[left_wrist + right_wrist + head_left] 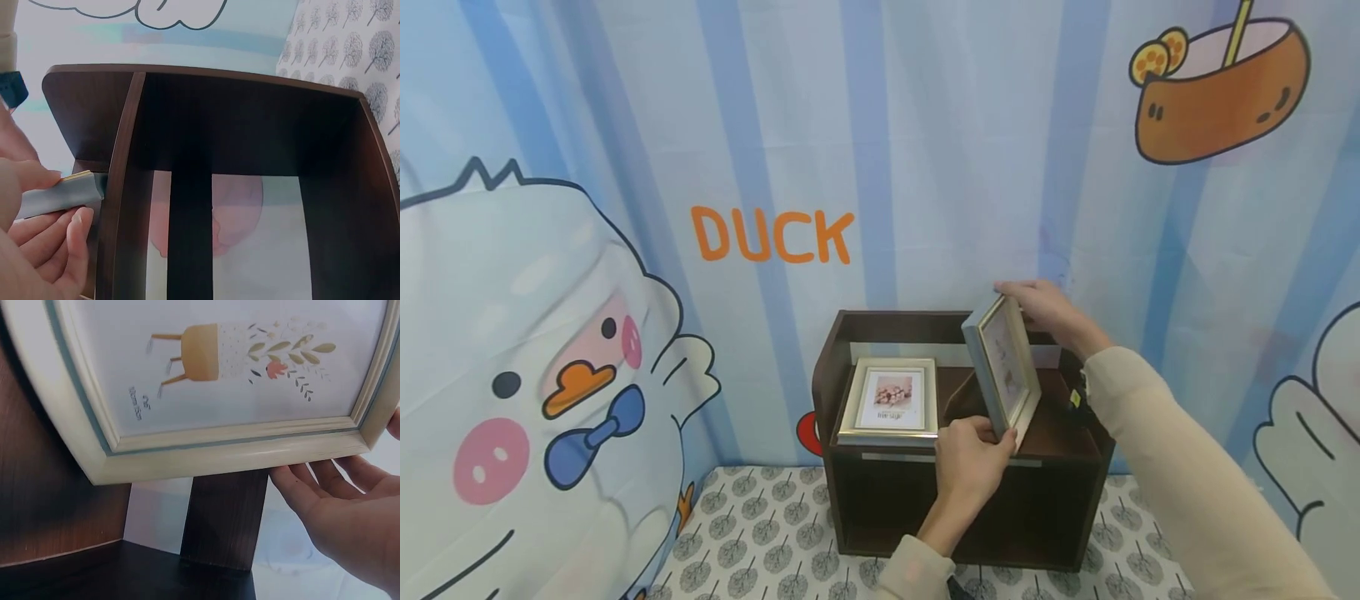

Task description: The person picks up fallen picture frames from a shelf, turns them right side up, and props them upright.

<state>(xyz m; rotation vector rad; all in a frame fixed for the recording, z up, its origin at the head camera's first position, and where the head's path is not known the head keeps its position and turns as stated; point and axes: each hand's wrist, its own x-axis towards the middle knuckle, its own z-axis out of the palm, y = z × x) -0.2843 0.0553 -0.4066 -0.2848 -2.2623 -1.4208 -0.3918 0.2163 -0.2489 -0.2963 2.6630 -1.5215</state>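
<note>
A cream picture frame (pixel 1036 377) with a thin blue-green line round it is held tilted on edge over the right half of the dark brown shelf (pixel 842 517). Its print, a plant in a yellow-and-white pot (pixel 200 353), shows in the right wrist view. My left hand (pixel 966 467) pinches the frame's lower corner between thumb and fingers, close to the shelf's front edge. At the upper edge, my right hand (pixel 1047 310) grips it with fingers bent over the rim. Another cream frame (pixel 929 396) lies face up on the shelf's top board at the left.
Raised side panels and a back rail (pixel 910 327) border the top board. Below it is a dark open compartment (pixel 917 500). A small black object with a yellow mark (pixel 1077 400) is by the right sleeve. The tree-print cloth (pixel 752 525) lies under the shelf, a cartoon curtain (pixel 925 167) behind.
</note>
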